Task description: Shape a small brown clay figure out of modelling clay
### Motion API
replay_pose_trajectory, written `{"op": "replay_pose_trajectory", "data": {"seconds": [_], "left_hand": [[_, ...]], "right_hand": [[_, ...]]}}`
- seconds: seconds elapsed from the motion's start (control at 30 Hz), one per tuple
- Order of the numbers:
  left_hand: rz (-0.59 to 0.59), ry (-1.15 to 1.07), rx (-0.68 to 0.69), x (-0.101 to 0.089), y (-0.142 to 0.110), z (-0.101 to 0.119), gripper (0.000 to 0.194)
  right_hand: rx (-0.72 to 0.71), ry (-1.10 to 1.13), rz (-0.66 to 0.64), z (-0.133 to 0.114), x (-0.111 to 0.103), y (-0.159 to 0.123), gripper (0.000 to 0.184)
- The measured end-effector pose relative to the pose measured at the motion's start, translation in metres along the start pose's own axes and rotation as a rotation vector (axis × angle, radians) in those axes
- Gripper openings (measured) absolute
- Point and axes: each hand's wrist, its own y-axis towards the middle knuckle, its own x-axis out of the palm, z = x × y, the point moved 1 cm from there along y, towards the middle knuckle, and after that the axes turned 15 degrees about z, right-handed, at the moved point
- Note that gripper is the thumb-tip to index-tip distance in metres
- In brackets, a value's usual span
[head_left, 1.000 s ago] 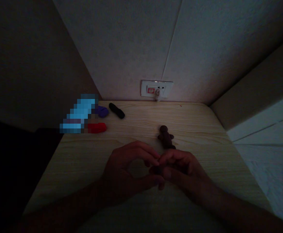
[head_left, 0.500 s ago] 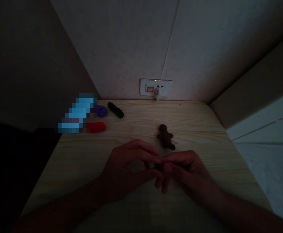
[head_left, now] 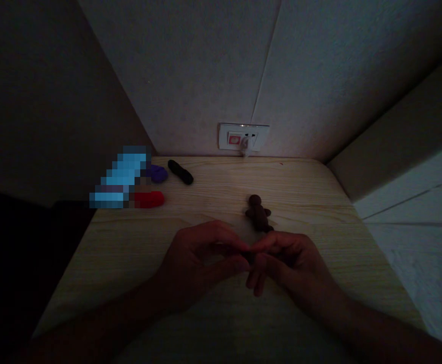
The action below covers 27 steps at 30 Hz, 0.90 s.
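Note:
My left hand (head_left: 202,263) and my right hand (head_left: 297,265) meet at the fingertips low over the table. Thumbs and forefingers of both are closed around a small dark lump (head_left: 248,257), which the fingers mostly cover. The dim light hides its exact shape and colour. Just beyond my right hand, a brown figure (head_left: 259,215) that looks like modelling clay lies on the table, with a round head, a thick body and stubby arms. My right fingers partly cover its lower end in the view.
At the table's (head_left: 213,202) back left lie a black elongated piece (head_left: 180,172), a purple lump (head_left: 158,173) and a red roll (head_left: 150,199). A bright blurred-out screen (head_left: 120,177) stands beside them. A socket plate (head_left: 244,136) with a plug is on the back wall.
The fingers have shifted slightly around the small lump, and less of it shows. My right forefinger has risen a little, covering the figure's lower end. Everything else has stayed put.

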Motion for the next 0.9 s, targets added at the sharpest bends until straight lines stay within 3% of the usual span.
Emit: {"op": "replay_pose_trajectory", "data": {"seconds": [0.1,0.5,0.7,0.9], "left_hand": [[0.004,-0.082,-0.131,0.0017,-0.0001,-0.0012,0.012],[-0.101,-0.188,-0.425,0.0023,0.0011,-0.0063,0.013],[-0.098,-0.181,-0.428,0.0025,-0.0009,-0.0085,0.012],[-0.039,-0.114,-0.336,0.0027,0.0007,-0.0064,0.009]], "right_hand": [[0.008,0.003,0.004,0.0001,-0.0008,-0.0007,0.013],[0.01,0.024,-0.046,-0.0038,0.001,-0.0026,0.016],[0.024,0.014,-0.05,-0.0033,0.0005,-0.0018,0.015],[-0.044,0.005,-0.011,-0.0037,0.0009,-0.0021,0.01]]}}
